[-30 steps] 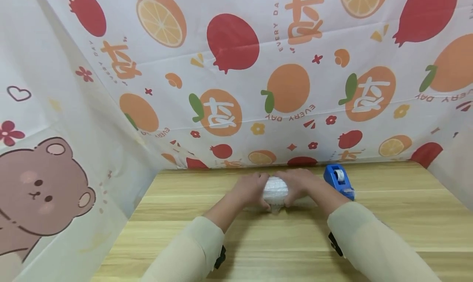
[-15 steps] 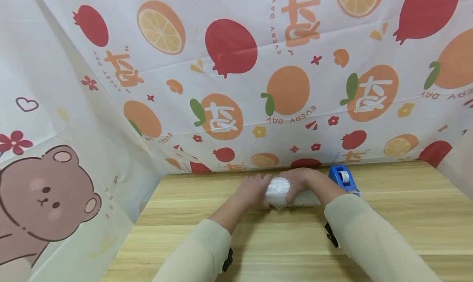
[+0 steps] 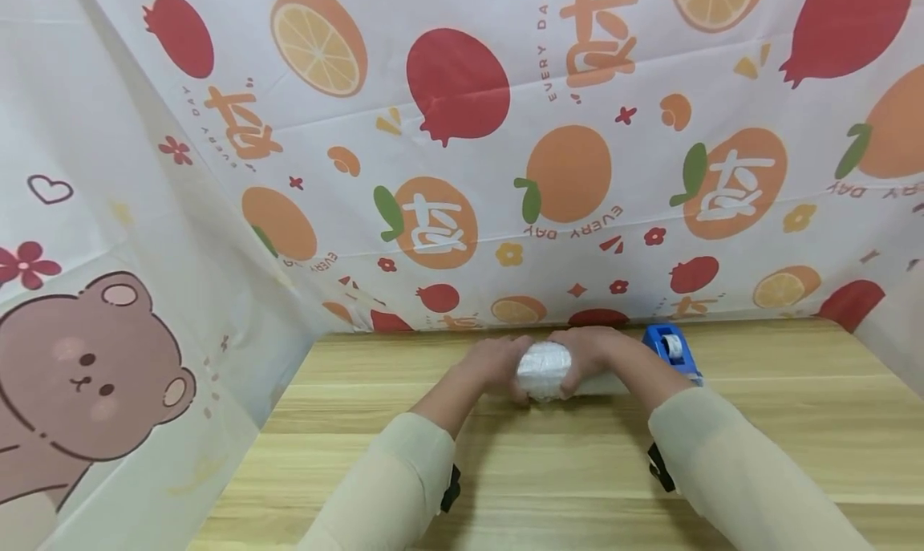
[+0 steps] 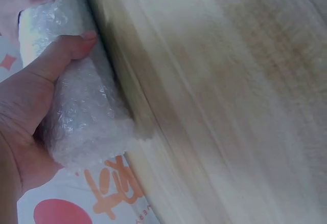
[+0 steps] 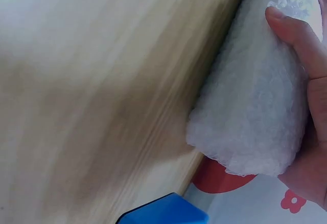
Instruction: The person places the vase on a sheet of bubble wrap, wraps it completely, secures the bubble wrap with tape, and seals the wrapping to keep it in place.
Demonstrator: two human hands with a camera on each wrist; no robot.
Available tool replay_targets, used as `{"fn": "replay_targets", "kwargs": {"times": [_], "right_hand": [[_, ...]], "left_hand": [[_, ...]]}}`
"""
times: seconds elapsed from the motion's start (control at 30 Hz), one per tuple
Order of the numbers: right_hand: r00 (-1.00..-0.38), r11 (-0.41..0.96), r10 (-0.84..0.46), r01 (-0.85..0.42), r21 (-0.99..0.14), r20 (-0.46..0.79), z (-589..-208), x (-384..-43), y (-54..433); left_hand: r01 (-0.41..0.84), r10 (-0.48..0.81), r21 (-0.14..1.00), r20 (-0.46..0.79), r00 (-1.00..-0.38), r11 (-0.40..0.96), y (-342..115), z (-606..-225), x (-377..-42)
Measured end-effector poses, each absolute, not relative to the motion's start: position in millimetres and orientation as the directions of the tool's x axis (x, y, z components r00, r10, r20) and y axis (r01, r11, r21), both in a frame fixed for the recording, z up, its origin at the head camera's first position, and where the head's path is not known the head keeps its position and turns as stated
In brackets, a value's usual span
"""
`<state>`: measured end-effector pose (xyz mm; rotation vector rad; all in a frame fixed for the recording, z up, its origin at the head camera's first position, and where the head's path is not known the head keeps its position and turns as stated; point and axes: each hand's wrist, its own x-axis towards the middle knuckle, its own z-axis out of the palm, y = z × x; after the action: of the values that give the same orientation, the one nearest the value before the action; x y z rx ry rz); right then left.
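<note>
A roll of clear bubble wrap (image 3: 543,370) lies lengthwise across the back of the wooden table, between both hands. My left hand (image 3: 495,365) grips it from the left, and in the left wrist view the thumb (image 4: 76,47) lies along its near side while the fingers go behind it, hidden. My right hand (image 3: 586,357) holds it a little to the right, thumb (image 5: 294,27) over the front in the right wrist view. The roll's ragged right end (image 5: 240,165) sticks out past this hand.
A blue tape dispenser (image 3: 670,352) with a roll of tape stands just right of my right hand. The wooden table (image 3: 549,471) ends at a fruit-printed cloth (image 3: 447,166) behind, and a bear-printed cloth (image 3: 79,374) hangs on the left.
Both hands stay on the bubble wrap roll near the same place. My right hand has shifted slightly, and more of the roll's right part shows than a second ago. The head view has tilted slightly.
</note>
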<state>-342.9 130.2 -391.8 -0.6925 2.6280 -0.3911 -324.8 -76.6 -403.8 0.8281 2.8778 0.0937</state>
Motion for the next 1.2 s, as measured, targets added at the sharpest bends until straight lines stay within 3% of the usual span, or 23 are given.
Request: {"fn": "replay_targets", "kwargs": {"times": [0.2, 0.47, 0.73, 1.03, 1.2], "right_hand": [[-0.856, 0.875, -0.471, -0.421, -0.241, -0.214, -400.2, -335.2, 130.5], [-0.878, 0.877, -0.468, -0.449, -0.17, -0.096, -409.3, -323.3, 127.9], [-0.87, 0.863, -0.492, -0.491, -0.12, 0.02, -414.8, -314.0, 128.0], [-0.833, 0.842, -0.53, -0.539, -0.018, 0.155, -423.0, -306.1, 126.3], [-0.821, 0.839, -0.535, -0.544, 0.013, 0.197, -426.1, -302.9, 127.6]], "left_hand": [[0.496, 0.516, 0.143, -0.2, -0.833, 0.856, -74.9, -400.4, -325.8], [0.446, 0.496, 0.221, -0.294, -0.817, 0.867, -77.1, -394.9, -326.3], [0.421, 0.508, 0.3, -0.34, -0.791, 0.856, -78.9, -388.3, -327.3], [0.398, 0.575, 0.44, -0.41, -0.708, 0.805, -84.0, -385.8, -331.7], [0.365, 0.564, 0.461, -0.431, -0.705, 0.809, -85.9, -387.4, -332.2]]}}
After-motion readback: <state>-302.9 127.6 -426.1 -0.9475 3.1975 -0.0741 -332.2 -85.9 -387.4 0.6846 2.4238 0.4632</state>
